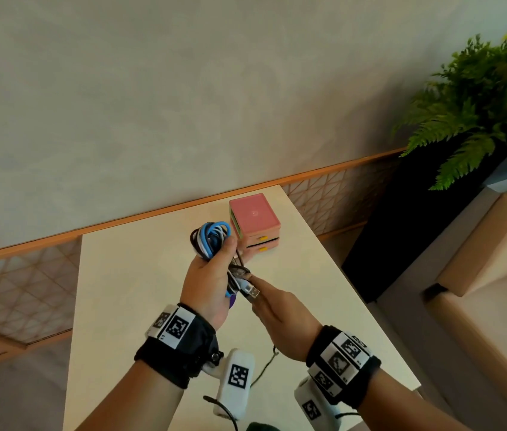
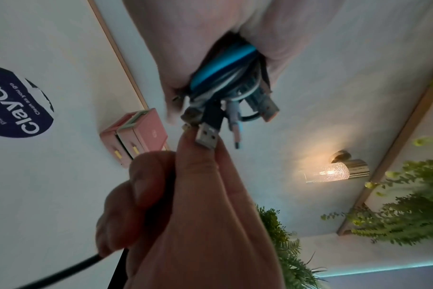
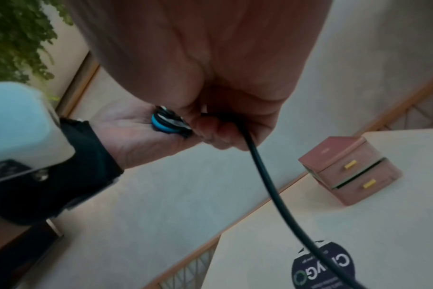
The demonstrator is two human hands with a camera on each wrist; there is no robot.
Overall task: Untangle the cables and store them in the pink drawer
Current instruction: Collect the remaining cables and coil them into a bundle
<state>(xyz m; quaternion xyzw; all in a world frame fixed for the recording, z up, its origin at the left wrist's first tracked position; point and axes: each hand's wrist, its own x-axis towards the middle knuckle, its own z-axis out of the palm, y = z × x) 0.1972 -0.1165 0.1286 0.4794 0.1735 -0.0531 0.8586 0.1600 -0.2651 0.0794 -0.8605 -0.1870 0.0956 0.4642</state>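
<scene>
My left hand (image 1: 211, 275) grips a tangled bundle of blue, white and black cables (image 1: 210, 239) and holds it above the table. Their plug ends hang out below the fist (image 2: 235, 101). My right hand (image 1: 280, 315) pinches one black cable at its silver USB plug (image 1: 253, 293), right below the left hand. That black cable (image 3: 267, 176) trails down from the right fingers. The pink drawer box (image 1: 255, 223) stands at the table's far end, with two yellow-handled drawers (image 3: 351, 172), the lower one slightly ajar.
The cream table (image 1: 140, 275) runs to a wooden-railed lattice (image 1: 22, 275) by the wall. A dark round sticker (image 2: 15, 103) lies on the tabletop. A fern in a black planter (image 1: 476, 119) and a cream bench (image 1: 479, 275) stand to the right.
</scene>
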